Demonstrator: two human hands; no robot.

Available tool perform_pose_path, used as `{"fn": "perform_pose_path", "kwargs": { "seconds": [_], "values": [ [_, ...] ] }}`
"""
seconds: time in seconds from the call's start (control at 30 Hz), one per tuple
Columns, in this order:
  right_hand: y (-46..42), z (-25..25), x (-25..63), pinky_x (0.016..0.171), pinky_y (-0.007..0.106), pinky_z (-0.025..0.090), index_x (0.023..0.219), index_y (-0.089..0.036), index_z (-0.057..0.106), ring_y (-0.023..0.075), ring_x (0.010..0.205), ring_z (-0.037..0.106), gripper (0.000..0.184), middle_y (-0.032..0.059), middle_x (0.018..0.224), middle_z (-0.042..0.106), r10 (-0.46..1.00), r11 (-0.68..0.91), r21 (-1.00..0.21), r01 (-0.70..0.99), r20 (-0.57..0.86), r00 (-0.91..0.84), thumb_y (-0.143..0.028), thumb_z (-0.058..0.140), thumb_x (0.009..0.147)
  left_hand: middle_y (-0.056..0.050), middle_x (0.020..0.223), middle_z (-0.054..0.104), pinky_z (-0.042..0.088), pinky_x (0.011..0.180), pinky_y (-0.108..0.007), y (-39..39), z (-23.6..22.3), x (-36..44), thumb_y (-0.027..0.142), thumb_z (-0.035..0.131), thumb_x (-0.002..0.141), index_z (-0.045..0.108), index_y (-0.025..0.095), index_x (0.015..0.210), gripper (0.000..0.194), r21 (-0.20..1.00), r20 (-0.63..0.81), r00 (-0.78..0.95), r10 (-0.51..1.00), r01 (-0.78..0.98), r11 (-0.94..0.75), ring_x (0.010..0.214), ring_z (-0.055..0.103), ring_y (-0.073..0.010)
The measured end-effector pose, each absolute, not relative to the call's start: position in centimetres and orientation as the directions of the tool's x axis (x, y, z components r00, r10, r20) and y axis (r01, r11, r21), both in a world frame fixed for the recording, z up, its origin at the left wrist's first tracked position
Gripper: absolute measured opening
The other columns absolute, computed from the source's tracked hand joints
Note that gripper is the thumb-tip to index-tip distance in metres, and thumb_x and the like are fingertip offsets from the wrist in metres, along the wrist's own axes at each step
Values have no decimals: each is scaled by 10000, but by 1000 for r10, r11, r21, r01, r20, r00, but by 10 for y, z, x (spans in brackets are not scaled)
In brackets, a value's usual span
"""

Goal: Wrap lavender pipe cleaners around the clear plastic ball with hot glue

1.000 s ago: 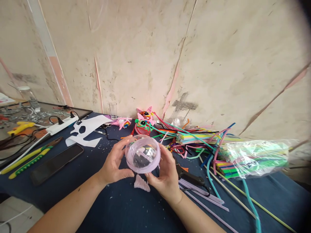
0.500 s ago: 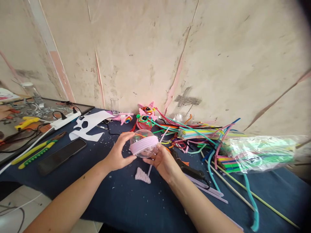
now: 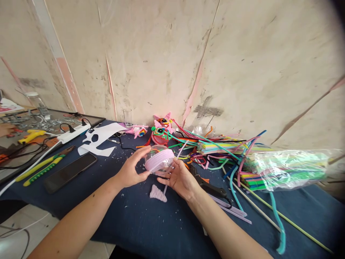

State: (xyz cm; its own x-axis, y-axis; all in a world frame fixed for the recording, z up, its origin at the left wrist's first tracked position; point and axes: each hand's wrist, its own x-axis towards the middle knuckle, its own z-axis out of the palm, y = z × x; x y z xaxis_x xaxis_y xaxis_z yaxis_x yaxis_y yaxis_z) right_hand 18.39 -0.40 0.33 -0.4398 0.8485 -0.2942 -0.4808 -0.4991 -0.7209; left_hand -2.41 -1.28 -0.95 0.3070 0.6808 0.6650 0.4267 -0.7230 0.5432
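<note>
A clear plastic ball is held up over the table between my hands. A band of lilac pipe cleaners runs round its middle, and one loose end sticks up at the right. My left hand grips the ball's left side between thumb and fingers. On the other side, my right hand is closed on the ball's lower right edge. Just below lies a lilac fin-shaped piece wound from pipe cleaner. To the right of my right hand rests a black glue gun.
Behind the ball stand fish-like pipe-cleaner figures. Bundled pipe cleaners, partly bagged, spread over the right. At left lie a phone, green-yellow pliers, cut white paper and a power strip. A co-worker's hand shows far left.
The ball has turned and tilted slightly in my hands, so its lilac band shows at a different angle. My right fingers have shifted a little on its edge.
</note>
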Motion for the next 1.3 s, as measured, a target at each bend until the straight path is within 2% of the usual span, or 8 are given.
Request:
{"fn": "perform_pose_path", "kwargs": {
  "seconds": [0.3, 0.97, 1.13, 1.3],
  "values": [
    [-5, 5, 183, 634, 368, 572, 957, -157, 577, 208, 663, 704, 334, 56, 792, 653, 828, -534, -713, -455, -331, -453, -383, 332, 968, -110, 1307, 589, 525, 958, -412, -16, -3, -24, 66, 596, 668, 420, 233, 1381, 753, 567, 625, 288, 726, 472, -675, 1138, 607, -257],
    [-4, 2, 184, 645, 366, 568, 1020, -140, 553, 198, 647, 689, 357, 72, 800, 639, 795, -572, -704, -421, -349, -496, -423, 347, 952, -131, 1392, 528, 492, 1004, -443, -11, -4, -30, 119, 612, 713, 364, 233, 1426, 763, 550, 568, 349, 745, 512, -660, 1211, 568, -289],
    [-2, -5, 187, 676, 380, 566, 1022, -135, 572, 202, 681, 690, 332, 82, 826, 643, 799, -559, -698, -448, -308, -517, -419, 435, 919, -147, 1404, 510, 498, 1000, -455, -13, -3, -31, 135, 658, 696, 326, 234, 1439, 819, 571, 537, 368, 759, 504, -648, 1249, 535, -314],
    [-1, -6, 187, 690, 384, 565, 1010, -153, 572, 199, 687, 694, 305, 70, 846, 637, 810, -538, -701, -468, -277, -517, -424, 489, 896, -133, 1384, 526, 498, 1002, -448, -13, -4, -29, 78, 611, 690, 344, 235, 1424, 797, 546, 565, 354, 745, 516, -660, 1217, 561, -289]
  ]
}}
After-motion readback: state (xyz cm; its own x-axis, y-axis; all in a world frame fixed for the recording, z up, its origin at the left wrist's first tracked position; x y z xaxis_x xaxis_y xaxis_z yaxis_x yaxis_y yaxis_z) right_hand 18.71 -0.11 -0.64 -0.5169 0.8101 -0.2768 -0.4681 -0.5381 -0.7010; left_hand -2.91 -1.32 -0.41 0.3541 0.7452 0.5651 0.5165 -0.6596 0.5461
